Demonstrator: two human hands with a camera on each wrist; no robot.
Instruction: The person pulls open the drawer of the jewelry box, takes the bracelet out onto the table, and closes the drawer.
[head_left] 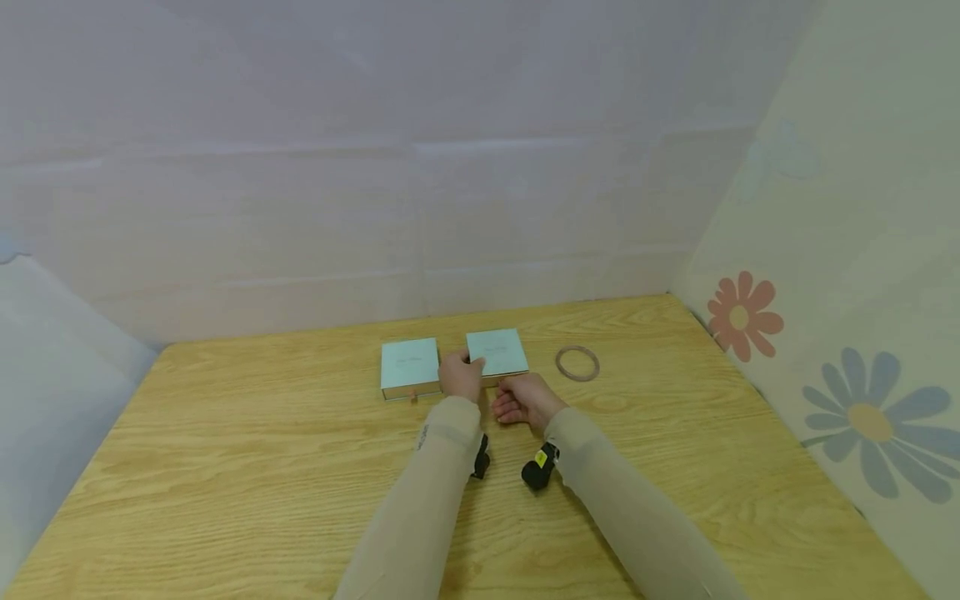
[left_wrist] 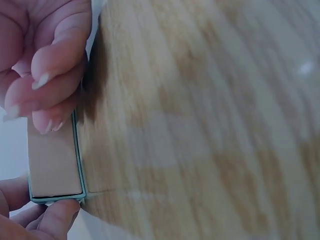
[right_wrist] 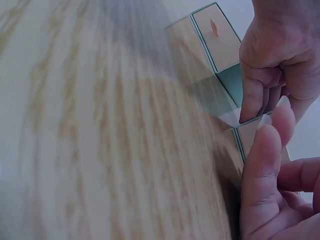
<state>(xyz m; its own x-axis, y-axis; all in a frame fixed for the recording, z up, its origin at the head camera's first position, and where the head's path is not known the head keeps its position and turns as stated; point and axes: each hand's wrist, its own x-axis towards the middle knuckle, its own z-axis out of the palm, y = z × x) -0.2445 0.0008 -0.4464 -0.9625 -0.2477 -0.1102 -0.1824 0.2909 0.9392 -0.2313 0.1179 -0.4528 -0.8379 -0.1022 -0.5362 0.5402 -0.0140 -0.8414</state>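
A: Which thing is being handled, and where is it?

B: A flat, square, pale blue-green box (head_left: 498, 350) with a card-like look; it lies toward the back of the yellowish wood-grain tabletop (head_left: 247, 450), between a matching box on the left and a ring on the right.

A: How does it look up close?

B: The top is smooth and plain, with small, faint lettering near its middle, too tiny to read; the front is a tan rectangular panel (left_wrist: 54, 165), framed by a thin teal edge, with a narrow dark gap at one end.

A: And the hands?

B: The left hand (head_left: 461, 377) grasps the left end of the box, thumb over the top and fingers against the side; the right hand (head_left: 527, 402) is at the front panel with bent fingers; I cannot tell whether it pinches anything there.

A: What lies about them?

B: The matching pale blue-green square box (head_left: 409, 362) sits just beside the left hand, its tan front bearing a small orange-brown leaf-shaped tab (right_wrist: 214, 27); the thin, round, pinkish-brown ring (head_left: 578, 379) lies flat to the right, apart from both boxes; beige sleeves (head_left: 412, 517) cover the forearms.
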